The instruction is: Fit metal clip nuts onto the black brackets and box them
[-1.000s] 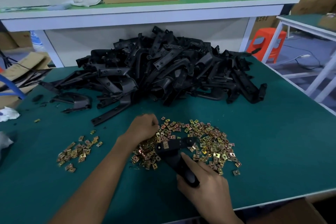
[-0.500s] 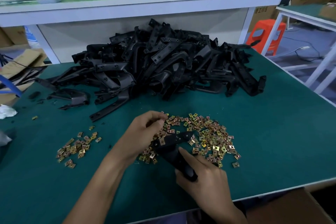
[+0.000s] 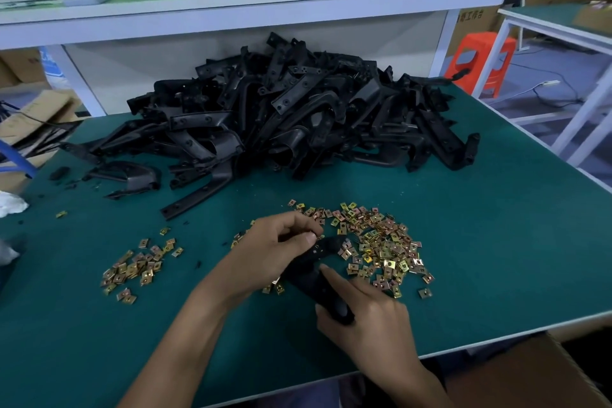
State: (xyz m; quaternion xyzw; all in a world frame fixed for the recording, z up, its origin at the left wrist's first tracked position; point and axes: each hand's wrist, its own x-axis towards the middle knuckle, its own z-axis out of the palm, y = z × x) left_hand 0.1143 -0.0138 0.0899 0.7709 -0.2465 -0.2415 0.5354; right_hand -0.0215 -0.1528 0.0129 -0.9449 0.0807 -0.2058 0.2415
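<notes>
Fitting step: right hand (image 3: 367, 318) fingers grip black bracket (image 3: 318, 270) near end, left hand (image 3: 275, 248) fingers pinch what's prob. a clip nut at its far end; next needs sliding it on square.

Even, fairly bright overhead light, soft shadows only. Black bracket pile (image 3: 291, 119) reads as a dark mass with faint sheen. Brass clip nuts (image 3: 381, 248) glint. Slight softness overall; wide-angle bending at edges, shelf (image 3: 265, 3) curves.
</notes>
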